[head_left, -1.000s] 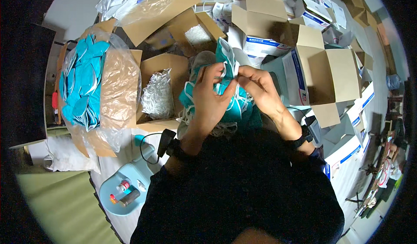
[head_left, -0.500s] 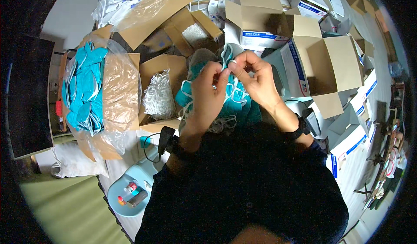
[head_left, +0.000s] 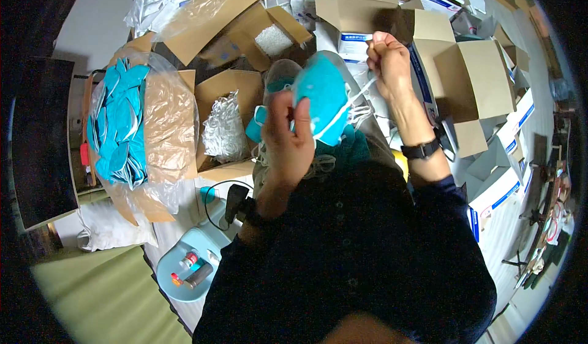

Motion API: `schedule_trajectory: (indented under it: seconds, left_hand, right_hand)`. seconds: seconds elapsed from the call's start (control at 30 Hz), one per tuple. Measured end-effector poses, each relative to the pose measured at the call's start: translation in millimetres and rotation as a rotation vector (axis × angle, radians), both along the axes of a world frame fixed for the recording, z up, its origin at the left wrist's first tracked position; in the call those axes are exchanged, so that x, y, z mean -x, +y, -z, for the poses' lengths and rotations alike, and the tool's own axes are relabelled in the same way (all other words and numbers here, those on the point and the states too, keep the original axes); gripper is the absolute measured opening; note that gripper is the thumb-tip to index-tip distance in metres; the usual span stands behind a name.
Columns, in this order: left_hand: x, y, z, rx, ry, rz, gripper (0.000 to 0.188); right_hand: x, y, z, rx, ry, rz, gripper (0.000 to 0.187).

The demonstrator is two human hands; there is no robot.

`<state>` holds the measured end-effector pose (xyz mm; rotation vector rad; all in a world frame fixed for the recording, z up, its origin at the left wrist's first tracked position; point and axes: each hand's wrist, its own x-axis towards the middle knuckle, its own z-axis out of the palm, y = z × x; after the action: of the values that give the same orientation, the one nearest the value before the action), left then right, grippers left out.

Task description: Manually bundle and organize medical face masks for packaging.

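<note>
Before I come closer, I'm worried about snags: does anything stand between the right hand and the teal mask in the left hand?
No obstacle is visible. Only a white strap crosses the gap, running from the teal mask to the right hand; the left hand holds the mask.

A mask point(head_left: 324, 93) sits in our left hand point(head_left: 289, 136), its strap point(head_left: 364, 90) leading to our right hand point(head_left: 390, 62). Left of us, cords point(head_left: 222, 132) lie in a box point(head_left: 246, 93); farther left, more masks point(head_left: 119, 123) lie in a bag point(head_left: 168, 120). Open boxes point(head_left: 485, 77) stand to our right; at near left, a bottle point(head_left: 188, 260) lies in a basin point(head_left: 164, 272).
</note>
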<state>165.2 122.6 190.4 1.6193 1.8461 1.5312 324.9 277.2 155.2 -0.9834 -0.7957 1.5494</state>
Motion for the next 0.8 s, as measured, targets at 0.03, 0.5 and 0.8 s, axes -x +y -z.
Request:
schedule_trajectory:
  seconds: [0.03, 0.5, 0.8]
  left_hand:
    - [4, 0, -1, 0.004, -0.001, -0.015, 0.014]
    - [20, 10, 14, 0.171, -0.658, 0.141, 0.022]
    - [7, 2, 9, 0.169, -0.799, 0.134, 0.028]
  right_hand:
    - [-1, -13, -13, -0.052, -0.073, -0.111, 0.007]
    - [35, -73, -4, -0.444, -0.499, -0.409, 0.01]
    - [35, -45, 2, -0.733, -0.811, -0.124, 0.01]
